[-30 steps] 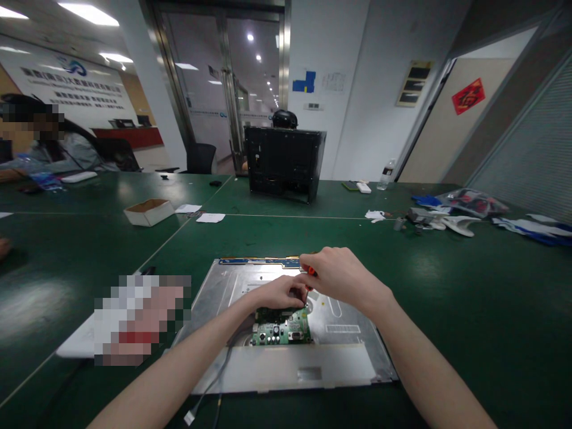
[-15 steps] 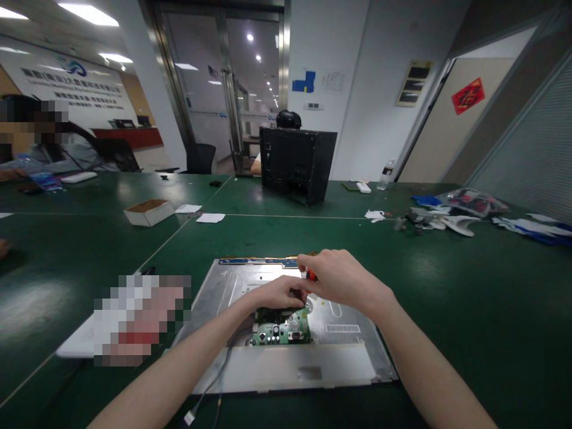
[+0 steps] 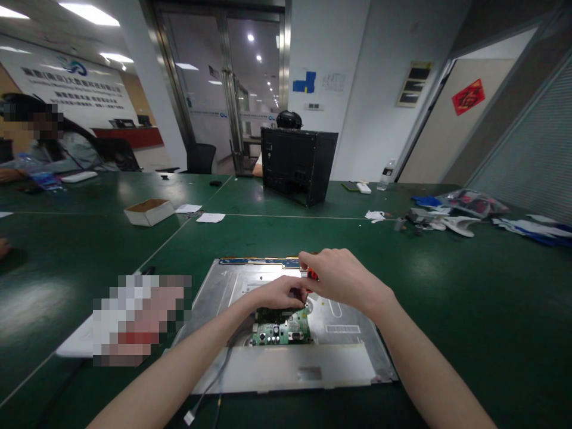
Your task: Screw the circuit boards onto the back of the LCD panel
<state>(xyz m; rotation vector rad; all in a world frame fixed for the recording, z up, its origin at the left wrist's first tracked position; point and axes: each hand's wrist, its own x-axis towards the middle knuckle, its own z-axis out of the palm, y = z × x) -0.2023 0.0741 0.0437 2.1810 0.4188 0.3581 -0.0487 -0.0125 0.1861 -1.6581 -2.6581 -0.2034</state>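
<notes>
A display panel with its metal back (image 3: 353, 351) facing up lies on the green table. On its middle is a green circuit board (image 3: 281, 331), partly covered by my left hand (image 3: 281, 293). That hand's fingers are bent together at the board's upper right corner; what they pinch, if anything, is hidden. My right hand (image 3: 342, 277) is closed from above around a screwdriver, its red-orange handle (image 3: 312, 274) showing between the fingers. The tip is hard to see, close to my left fingertips. A grey cable (image 3: 223, 369) runs off the panel's front edge, ending in a white plug (image 3: 189, 418).
Left of the panel lies a white object (image 3: 78, 339), partly blurred out. Farther back are a small open box (image 3: 149, 213), papers (image 3: 211, 218) and a black monitor housing (image 3: 295, 161) with a person behind it. Another person sits far left. Loose parts (image 3: 420, 219) lie right.
Both hands stay almost in place; the right hand and screwdriver handle shift very slightly. The panel and circuit board have not moved.
</notes>
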